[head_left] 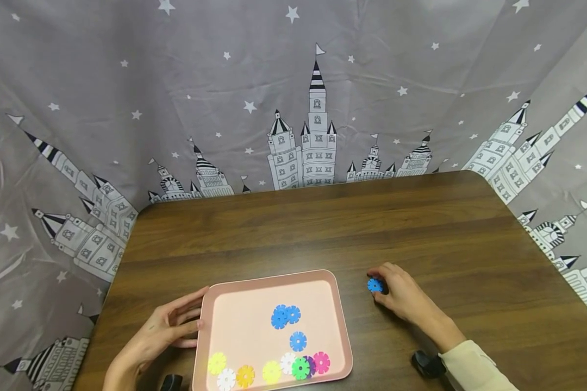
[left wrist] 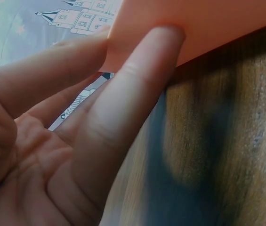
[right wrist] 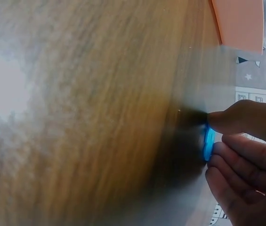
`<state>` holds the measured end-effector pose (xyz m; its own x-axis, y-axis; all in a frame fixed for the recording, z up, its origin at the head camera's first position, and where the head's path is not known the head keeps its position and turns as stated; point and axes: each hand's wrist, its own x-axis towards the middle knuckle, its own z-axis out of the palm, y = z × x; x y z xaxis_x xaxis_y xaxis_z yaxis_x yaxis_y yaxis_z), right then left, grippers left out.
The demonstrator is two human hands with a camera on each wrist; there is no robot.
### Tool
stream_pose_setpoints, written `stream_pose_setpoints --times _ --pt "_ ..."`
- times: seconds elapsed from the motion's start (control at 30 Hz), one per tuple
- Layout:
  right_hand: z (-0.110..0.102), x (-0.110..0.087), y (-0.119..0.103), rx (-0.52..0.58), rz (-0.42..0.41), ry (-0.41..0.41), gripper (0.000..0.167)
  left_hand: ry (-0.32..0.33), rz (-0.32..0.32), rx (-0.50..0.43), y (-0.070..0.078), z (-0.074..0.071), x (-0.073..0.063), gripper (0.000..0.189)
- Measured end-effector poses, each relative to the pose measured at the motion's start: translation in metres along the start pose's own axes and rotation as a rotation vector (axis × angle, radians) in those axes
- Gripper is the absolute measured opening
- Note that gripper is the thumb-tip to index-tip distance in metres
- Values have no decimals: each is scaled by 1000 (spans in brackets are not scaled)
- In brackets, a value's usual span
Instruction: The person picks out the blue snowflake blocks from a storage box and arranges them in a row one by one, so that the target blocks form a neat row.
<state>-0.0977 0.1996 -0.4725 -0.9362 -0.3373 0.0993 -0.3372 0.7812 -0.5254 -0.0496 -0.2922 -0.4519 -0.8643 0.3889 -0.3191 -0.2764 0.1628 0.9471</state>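
My right hand (head_left: 401, 293) pinches a blue notched plastic disc (head_left: 375, 285) between thumb and fingers, low over the table to the right of the tray. The right wrist view shows this disc (right wrist: 209, 142) edge-on, with the thumb on one side and the fingers on the other. A pink tray (head_left: 235, 301) lies in front of me. My left hand (head_left: 158, 328) rests against its left side, fingers extended, thumb pressed to the outer wall (left wrist: 213, 23). Blue discs (head_left: 298, 341) lie inside the tray, some overlapping near its middle.
Along the tray's near side lie yellow (head_left: 272, 372), white (head_left: 226, 379), orange (head_left: 245, 376), green (head_left: 300, 368), purple and pink discs (head_left: 321, 362). All this stands on a brown wooden table (head_left: 420, 228). A grey castle-print curtain (head_left: 200, 81) hangs behind the table.
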Motion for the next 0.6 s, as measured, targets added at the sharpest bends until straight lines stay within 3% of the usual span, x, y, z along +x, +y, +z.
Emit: stream_pose_setpoints --times 0.3,0.6 --pt "-2 -2 -5 0 -5 -21 37 -9 12 -2 -1 0 0 71" --pt "-8 5 -17 32 -109 35 42 0 -3 -12 -1 -1 0 72"
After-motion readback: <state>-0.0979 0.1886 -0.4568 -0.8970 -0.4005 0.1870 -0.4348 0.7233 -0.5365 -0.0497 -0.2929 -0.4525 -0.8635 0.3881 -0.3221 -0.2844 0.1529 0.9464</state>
